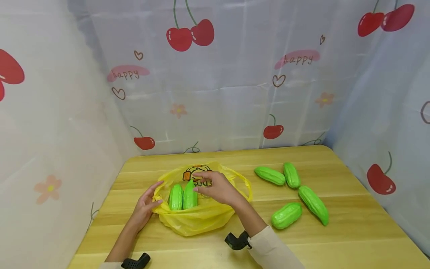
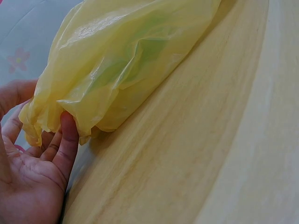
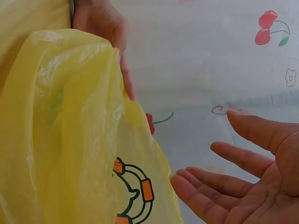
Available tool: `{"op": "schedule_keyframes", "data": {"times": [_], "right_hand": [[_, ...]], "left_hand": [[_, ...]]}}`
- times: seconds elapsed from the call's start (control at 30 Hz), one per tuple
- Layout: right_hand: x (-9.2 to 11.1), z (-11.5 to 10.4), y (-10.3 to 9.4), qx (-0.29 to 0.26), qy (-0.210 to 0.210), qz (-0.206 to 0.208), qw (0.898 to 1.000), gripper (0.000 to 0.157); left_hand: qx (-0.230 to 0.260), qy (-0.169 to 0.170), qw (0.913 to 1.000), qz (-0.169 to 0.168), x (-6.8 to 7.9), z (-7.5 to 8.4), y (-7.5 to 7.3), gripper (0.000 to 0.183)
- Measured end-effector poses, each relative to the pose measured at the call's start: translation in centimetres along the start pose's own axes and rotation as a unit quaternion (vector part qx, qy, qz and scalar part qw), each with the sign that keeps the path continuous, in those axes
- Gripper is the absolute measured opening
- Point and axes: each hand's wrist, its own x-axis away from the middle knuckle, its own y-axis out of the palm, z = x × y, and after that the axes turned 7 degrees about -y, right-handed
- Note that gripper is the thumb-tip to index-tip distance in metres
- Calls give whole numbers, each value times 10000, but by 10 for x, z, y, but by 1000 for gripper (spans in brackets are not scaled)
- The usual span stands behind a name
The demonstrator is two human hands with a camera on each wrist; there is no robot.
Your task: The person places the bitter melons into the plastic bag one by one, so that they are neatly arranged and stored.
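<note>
A thin yellow plastic bag (image 1: 196, 222) lies on the table with its mouth spread. Two bright green, ribbed toy bitter melons (image 1: 176, 197) stand side by side inside it. My left hand (image 1: 145, 204) grips the bag's left rim, its thumb to the front and fingers behind; the left wrist view shows the crumpled plastic between the thumb and fingers of that hand (image 2: 42, 172). Over the opening, my right hand (image 1: 219, 187) hovers with fingers spread and nothing in it, close beside the right melon (image 1: 190, 196). Its palm and loose fingers show in the right wrist view.
Several more green bitter melons lie on the wooden table (image 1: 352, 231) to the right: one at the back (image 1: 270, 175), one beside it (image 1: 291, 175), one slanting (image 1: 314, 204) and one nearer (image 1: 286, 215). A cherry-print curtain (image 1: 228, 123) surrounds the table's back and sides.
</note>
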Motion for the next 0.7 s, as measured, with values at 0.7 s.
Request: {"op": "schedule_keyframes", "data": {"times": [0.7], "right_hand": [[17, -21, -34, 309, -108, 317, 9990, 47]], "left_hand": [[-34, -135, 9998, 163, 0, 0, 1, 62]]}}
